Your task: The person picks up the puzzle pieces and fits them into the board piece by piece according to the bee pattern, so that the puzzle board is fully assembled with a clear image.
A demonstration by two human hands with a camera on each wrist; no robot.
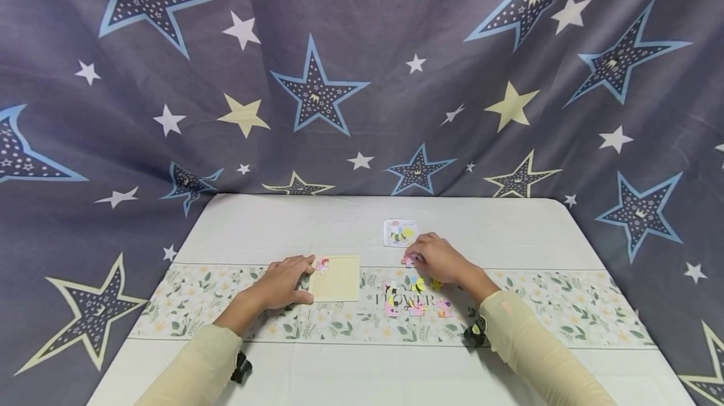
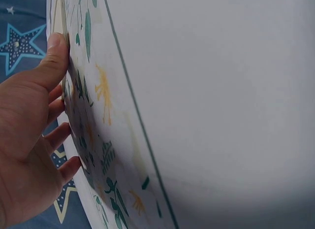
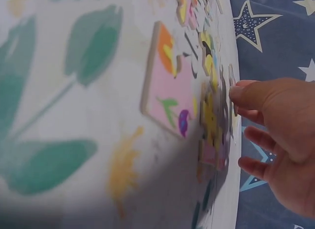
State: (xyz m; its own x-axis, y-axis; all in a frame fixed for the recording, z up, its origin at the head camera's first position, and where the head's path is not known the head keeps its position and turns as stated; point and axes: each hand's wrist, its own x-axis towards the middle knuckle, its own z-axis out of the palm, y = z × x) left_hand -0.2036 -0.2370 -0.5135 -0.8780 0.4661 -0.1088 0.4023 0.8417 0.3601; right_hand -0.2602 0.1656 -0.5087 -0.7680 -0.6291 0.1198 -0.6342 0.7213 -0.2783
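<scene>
A shallow cream puzzle tray (image 1: 337,280) lies on the table with one pink puzzle piece (image 1: 322,265) in its upper left corner. My left hand (image 1: 286,280) rests against the tray's left edge, its thumb (image 2: 58,54) touching the rim and its other fingers spread. Farther right, my right hand (image 1: 440,257) pinches a pink puzzle piece (image 1: 408,261) between thumb and fingers; the hand partly covers it. Nearer me lie several loose puzzle pieces, among them a yellow piece (image 1: 418,284) and a pink one with a corner (image 3: 167,86).
A small picture card (image 1: 400,232) showing a bee lies beyond the right hand. A flowered runner (image 1: 215,299) with lettering crosses the white table (image 1: 317,362). Behind the table hangs a dark curtain (image 1: 362,66) patterned with stars.
</scene>
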